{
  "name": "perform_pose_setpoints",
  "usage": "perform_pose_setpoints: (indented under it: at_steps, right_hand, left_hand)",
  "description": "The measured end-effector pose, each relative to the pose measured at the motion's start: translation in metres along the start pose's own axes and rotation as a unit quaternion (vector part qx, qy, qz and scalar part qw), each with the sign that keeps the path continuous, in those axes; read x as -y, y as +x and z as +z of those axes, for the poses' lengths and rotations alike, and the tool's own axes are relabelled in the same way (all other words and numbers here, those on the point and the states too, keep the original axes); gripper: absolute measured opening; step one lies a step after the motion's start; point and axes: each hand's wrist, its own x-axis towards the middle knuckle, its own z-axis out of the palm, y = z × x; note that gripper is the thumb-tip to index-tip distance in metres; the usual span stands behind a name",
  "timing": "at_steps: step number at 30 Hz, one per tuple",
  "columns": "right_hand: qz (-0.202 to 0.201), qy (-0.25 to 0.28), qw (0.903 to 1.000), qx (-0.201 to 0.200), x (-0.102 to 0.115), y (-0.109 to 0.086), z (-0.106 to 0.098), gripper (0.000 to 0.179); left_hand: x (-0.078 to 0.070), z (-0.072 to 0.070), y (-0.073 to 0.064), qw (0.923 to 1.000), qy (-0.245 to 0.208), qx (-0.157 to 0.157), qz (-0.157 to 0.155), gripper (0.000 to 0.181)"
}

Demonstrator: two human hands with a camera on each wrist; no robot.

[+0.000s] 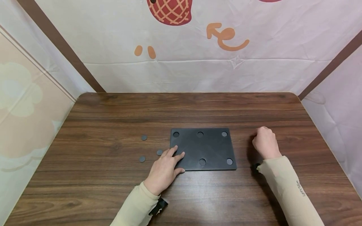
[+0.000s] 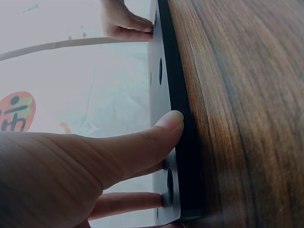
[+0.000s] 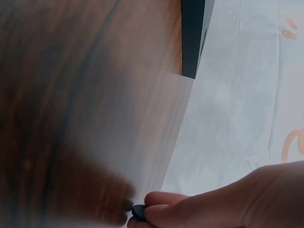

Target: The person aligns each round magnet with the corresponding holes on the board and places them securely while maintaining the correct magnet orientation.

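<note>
A flat black board (image 1: pixel 210 147) with round recesses along its far and near edges lies on the table. My left hand (image 1: pixel 164 171) rests on its left end, fingers spread over the top and thumb (image 2: pixel 166 126) at the near edge. It covers the board's near left corner. To the right of the board, my right hand (image 1: pixel 266 142) is close over the table. In the right wrist view, its thumb and fingers pinch a small black disc (image 3: pixel 138 212), which is hidden from the head view.
Three dark discs lie left of the board: a far one (image 1: pixel 144 137), a near one (image 1: pixel 142 159) and one beside the left fingers (image 1: pixel 159 152). The right-hand circles (image 1: pixel 229 161) on the board look lighter grey. A printed cloth (image 1: pixel 181 75) hangs behind the wooden table (image 1: pixel 113 125).
</note>
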Motion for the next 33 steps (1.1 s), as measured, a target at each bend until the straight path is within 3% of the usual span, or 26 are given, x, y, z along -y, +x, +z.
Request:
perform_pose_setpoints:
  at_steps: [13, 24, 33]
  right_hand:
    - [-0.038, -0.007, 0.9992, -0.013, 0.005, -0.001, 0.005, 0.028]
    - [-0.046, 0.012, 0.9988, 0.013, 0.009, -0.001, 0.009, 0.010]
    - [-0.063, 0.005, 0.9978, 0.018, 0.020, 0.002, 0.008, 0.005]
  left_hand:
    - [0.001, 0.001, -0.001, 1.0000, 0.000, -0.006, 0.003, 0.050]
    - [0.001, 0.002, -0.001, 0.9999, 0.006, -0.010, 0.007, 0.051]
    - [0.001, 0.001, -0.001, 0.9999, 0.003, -0.010, 0.007, 0.051]
